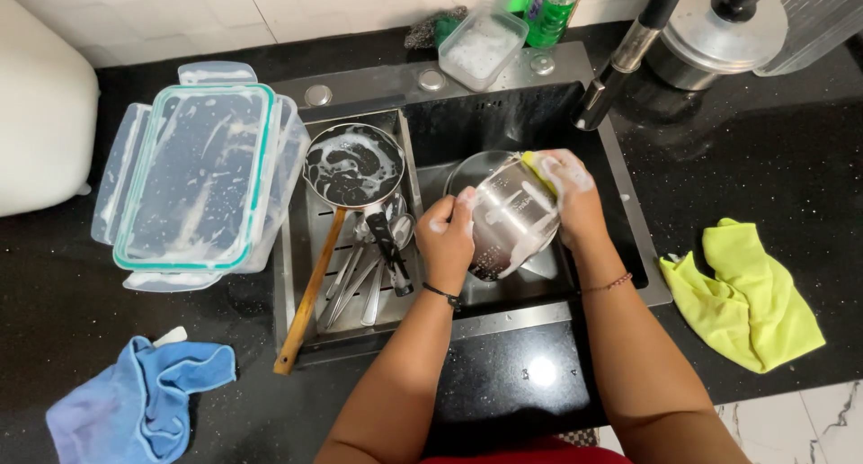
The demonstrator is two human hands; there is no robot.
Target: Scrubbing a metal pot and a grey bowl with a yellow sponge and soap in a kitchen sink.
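Note:
Over the sink basin [503, 122] my left hand [447, 239] grips the near rim of a soapy steel pot [506, 219], which is tilted on its side. My right hand [568, 197] presses a yellow sponge [537, 165] against the pot's upper side. Both hands are covered in foam. Under the pot lies a second steel vessel, mostly hidden.
A drain tray [306, 239] left of the basin holds a foamy pan [352, 165] with a wooden handle and several utensils. Soapy plastic boxes [198, 181] stand at left, a blue cloth [135, 401] front left, a yellow cloth [746, 293] right. Faucet [620, 59], lidded pot [715, 32] and soap dish [481, 46] are behind.

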